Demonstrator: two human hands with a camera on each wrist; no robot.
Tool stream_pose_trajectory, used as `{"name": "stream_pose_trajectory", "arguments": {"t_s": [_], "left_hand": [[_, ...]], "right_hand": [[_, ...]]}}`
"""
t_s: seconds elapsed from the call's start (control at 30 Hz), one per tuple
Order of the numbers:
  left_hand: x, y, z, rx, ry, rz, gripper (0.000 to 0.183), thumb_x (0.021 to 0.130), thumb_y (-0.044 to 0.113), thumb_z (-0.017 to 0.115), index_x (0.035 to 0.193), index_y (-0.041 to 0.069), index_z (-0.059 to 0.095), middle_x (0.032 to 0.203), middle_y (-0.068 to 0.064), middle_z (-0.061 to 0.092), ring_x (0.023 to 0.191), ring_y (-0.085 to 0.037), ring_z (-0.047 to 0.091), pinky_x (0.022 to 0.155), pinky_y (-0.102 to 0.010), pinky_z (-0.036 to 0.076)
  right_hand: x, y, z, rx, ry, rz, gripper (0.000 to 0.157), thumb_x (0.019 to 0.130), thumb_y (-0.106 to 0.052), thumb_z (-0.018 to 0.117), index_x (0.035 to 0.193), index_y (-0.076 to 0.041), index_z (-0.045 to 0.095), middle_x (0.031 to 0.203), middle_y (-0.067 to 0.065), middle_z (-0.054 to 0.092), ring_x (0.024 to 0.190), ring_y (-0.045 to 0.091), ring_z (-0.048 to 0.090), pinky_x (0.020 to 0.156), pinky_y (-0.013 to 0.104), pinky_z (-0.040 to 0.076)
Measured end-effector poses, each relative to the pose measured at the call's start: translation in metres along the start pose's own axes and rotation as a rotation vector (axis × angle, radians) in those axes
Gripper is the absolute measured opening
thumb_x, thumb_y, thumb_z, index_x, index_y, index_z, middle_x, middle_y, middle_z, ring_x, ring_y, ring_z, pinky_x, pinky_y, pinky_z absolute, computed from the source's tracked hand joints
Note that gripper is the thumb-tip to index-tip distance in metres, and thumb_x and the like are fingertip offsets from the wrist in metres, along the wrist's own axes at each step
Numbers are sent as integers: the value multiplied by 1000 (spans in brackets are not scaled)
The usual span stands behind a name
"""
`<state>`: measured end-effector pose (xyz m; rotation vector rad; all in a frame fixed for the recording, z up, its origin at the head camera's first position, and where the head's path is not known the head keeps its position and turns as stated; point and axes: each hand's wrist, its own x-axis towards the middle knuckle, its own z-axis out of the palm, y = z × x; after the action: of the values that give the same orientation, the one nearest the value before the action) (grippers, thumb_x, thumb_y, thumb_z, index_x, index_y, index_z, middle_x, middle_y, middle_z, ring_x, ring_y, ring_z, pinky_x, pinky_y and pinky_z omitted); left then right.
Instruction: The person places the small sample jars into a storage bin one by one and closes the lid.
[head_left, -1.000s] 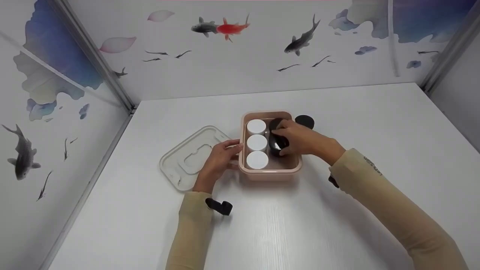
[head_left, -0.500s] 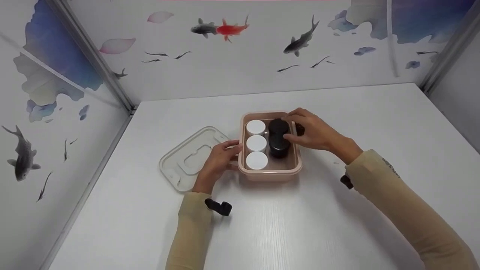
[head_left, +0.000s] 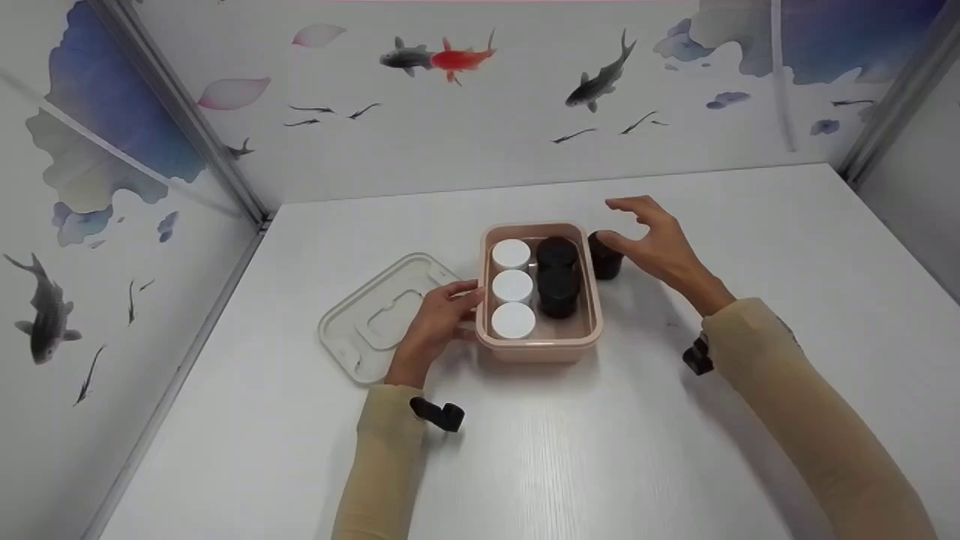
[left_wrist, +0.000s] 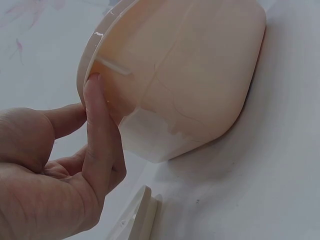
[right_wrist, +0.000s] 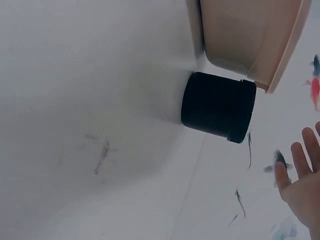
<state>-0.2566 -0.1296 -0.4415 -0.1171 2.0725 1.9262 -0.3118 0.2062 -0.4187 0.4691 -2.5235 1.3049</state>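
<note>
Hovering with right grip [head_left: 660, 244] spread, holding nothing, just right of the upright black lidded jar [head_left: 606, 264], itself right beside the pink box [head_left: 540, 353]; pinching that box's left rim with left grip [head_left: 436, 321], farther off.

Wrist views dim, perhaps slightly soft

From my head, one view looks forward and down across the table [head_left: 525, 465], the pink box [head_left: 536, 354] mid-frame. Both wrist views sit nearer, rolled sideways: my left closely faces that box, upper centre; my right shares the head's black jar [head_left: 607, 265], right of centre, and fish-painted wall [head_left: 510, 150], lower right.
</note>
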Motion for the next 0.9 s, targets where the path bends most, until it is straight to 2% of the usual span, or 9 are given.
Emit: {"name": "stream_pose_trajectory", "arguments": {"t_s": [0.17,0.4,0.63,0.9], "left_hand": [[1,1,1,-4,-3,-10,44,100,26,63,139,8,57,123,-16,69,91,-17,71,63,-28,59],[1,1,1,-17,-3,-13,43,99,24,64,139,8,57,121,-16,70,89,-17,71,61,-28,60],[0,2,-1,-3,0,-3,43,100,25,63,139,9,57,122,-15,70,90,-17,71,63,-28,60],[0,3,1,2,4,-20,44,100,25,63,140,7,56,123,-16,68,91,-17,71,63,-28,60]], "right_hand": [[4,14,-1,49,-14,138,67,92,-39,72,147,-8,49,150,17,47,142,36,41,117,58,31],[8,27,0,85,-146,329,86,90,-49,71,157,-13,31,162,16,32,150,37,29,119,59,30],[10,33,8,85,-288,384,95,90,-48,72,160,-12,19,164,18,26,152,40,25,121,60,26],[8,40,13,79,-337,439,98,89,-45,73,161,-13,16,165,21,23,152,40,24,121,60,26]]}}
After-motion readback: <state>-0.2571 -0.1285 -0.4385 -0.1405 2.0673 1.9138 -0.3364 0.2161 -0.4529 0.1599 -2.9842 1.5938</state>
